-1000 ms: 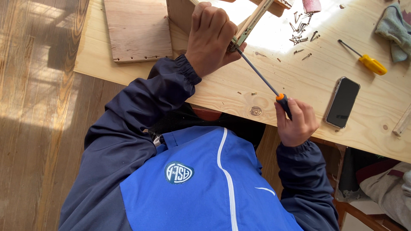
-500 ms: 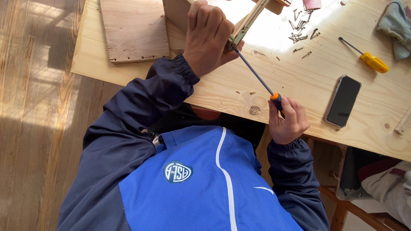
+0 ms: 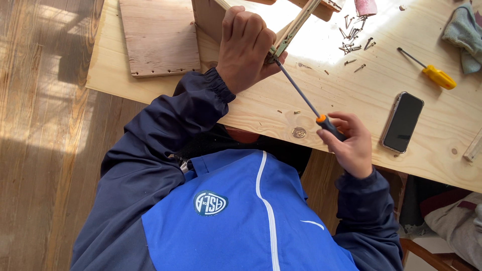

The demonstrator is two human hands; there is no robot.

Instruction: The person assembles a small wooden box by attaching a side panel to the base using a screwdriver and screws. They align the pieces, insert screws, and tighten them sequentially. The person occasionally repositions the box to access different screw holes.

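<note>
Right hand [image 3: 351,143] fist closed around the orange-black screwdriver [image 3: 300,93] handle, shaft running to 11 o'clock. Left hand [image 3: 246,47] clamps the wooden slat [image 3: 296,25], hiding tip and screw. Slat's top is cut off. Phone [image 3: 402,122] at 3 o'clock.

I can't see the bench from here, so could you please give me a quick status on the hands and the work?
Left hand steadies wooden piece. Right hand grips screwdriver, tip at the piece. Nothing in the way.

Left hand [image 3: 246,47] grips wooden strip [image 3: 296,25]; right hand [image 3: 349,143] holds screwdriver [image 3: 301,93], tip at strip.
</note>
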